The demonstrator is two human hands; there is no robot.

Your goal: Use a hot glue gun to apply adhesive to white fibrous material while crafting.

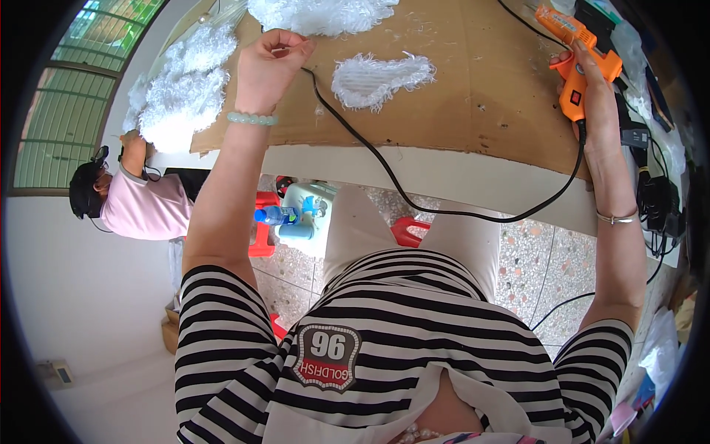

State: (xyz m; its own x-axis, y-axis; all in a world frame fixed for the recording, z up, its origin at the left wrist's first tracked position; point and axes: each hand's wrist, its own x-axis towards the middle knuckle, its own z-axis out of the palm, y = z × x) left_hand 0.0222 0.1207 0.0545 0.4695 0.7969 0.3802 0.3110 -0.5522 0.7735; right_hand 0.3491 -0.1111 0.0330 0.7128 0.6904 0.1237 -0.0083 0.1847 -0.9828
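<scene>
My right grip (pixel 597 92) is wrapped around an orange plastic glue gun (pixel 571 29) at the right of the worktop (pixel 473 166), its barrel slanting away and leftward. I can't tell whether the bunched fingertips of my left grip (pixel 266 70) hold anything. Between them a ribbed white patch (pixel 381 80) with shaggy edges lies flat on cardboard (pixel 473 111). Below, I see a blue-capped bottle (pixel 277 215), contents unclear.

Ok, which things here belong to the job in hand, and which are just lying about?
Likely the job's:
orange glue gun, in the right hand
white fuzzy piece
cardboard beneath that piece

Likely just lying about:
blue-capped bottle
black cables at far right
</scene>
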